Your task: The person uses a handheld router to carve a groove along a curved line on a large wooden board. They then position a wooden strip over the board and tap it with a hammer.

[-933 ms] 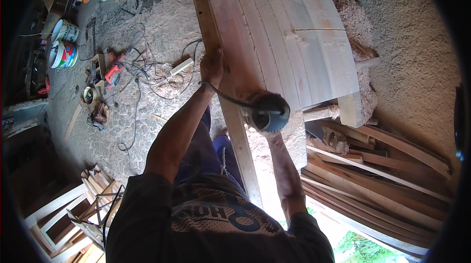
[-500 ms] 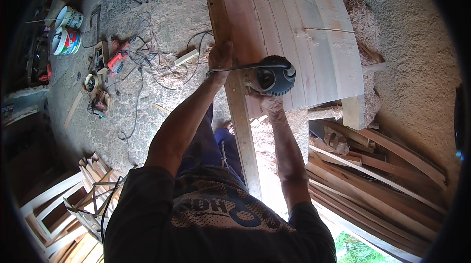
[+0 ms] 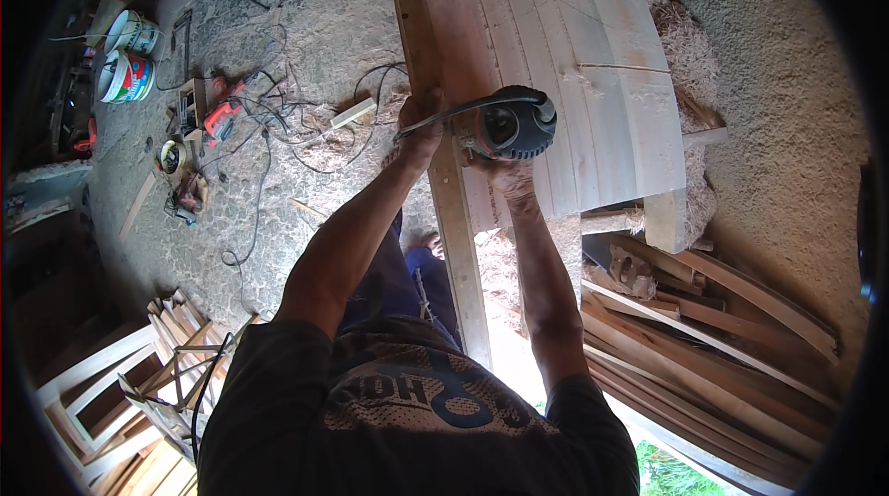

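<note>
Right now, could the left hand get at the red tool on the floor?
Probably not without moving: the left hand is on the plank, while the red tool lies on the floor, off to the left. Nothing seems to block the way, but it looks too far.

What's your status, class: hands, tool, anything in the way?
Left hand at edge of long beam. Right hand gripping dark power tool over planked panel. Tool's cable crossing left hand.
</note>
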Available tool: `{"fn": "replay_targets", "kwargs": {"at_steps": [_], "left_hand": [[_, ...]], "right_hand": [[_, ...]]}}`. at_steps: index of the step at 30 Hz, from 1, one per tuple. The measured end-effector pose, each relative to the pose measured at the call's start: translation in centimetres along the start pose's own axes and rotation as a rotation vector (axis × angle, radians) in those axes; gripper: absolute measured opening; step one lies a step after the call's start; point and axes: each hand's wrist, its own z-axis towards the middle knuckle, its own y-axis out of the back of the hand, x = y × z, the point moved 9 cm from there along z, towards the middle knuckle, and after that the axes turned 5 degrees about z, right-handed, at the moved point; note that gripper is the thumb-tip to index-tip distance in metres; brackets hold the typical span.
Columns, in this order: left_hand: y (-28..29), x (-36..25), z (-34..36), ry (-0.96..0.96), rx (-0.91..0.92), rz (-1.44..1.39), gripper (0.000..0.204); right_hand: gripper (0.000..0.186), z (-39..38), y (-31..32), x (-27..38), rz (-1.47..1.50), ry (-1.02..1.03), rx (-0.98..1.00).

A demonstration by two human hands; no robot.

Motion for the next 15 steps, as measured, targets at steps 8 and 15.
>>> {"fn": "replay_targets", "kwargs": {"at_steps": [8,15], "left_hand": [[1.5,-0.2,0.6,0.131,-0.113,0.507,0.056],[2.0,0.4,1.5,0.109,-0.147,0.610,0.058]], "right_hand": [[0.083,-8.1,0.7,-0.1,-0.117,0.113,0.042],[0.061,-18.0,1.4,-2.0,0.663,-0.302,0.021]]}}
